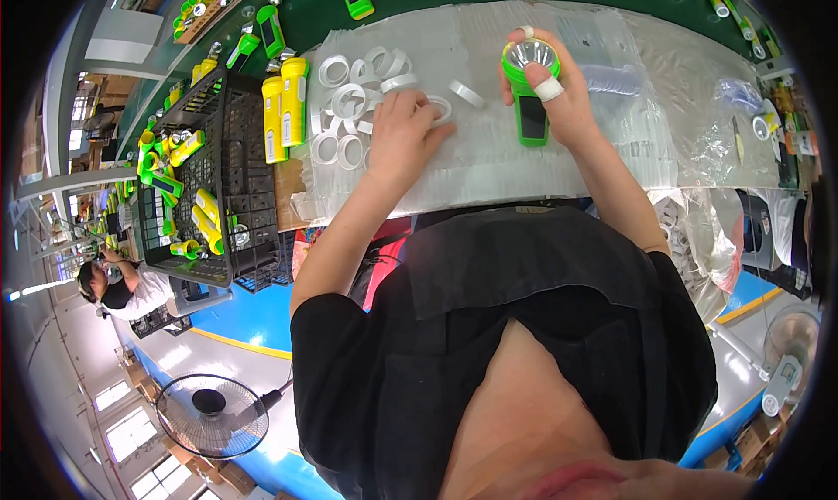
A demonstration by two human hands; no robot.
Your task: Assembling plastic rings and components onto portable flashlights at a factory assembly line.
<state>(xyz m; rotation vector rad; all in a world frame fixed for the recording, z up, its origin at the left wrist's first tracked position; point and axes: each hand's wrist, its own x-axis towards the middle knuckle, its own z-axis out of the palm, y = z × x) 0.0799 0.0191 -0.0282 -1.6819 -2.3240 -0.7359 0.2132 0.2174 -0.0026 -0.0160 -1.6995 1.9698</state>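
A green flashlight [532,120] with a dark panel on its body and a shiny reflector in its head is gripped in my right hand [567,94]. White tape wraps the thumb and one finger of that hand. My left hand [404,138] reaches over a loose pile of white plastic rings [349,101], its fingertips at a white ring [439,108] on the pile's right edge. Whether the fingers have closed on that ring I cannot make out. Another white ring [467,93] lies apart, between the pile and the flashlight.
Yellow flashlights [284,112] stand together left of the rings. Beyond them a black crate [249,164] holds several yellow and green ones. A stack of clear lenses [611,80] lies right of my right hand. Behind me are a fan [209,404] and, further left, a co-worker [131,291].
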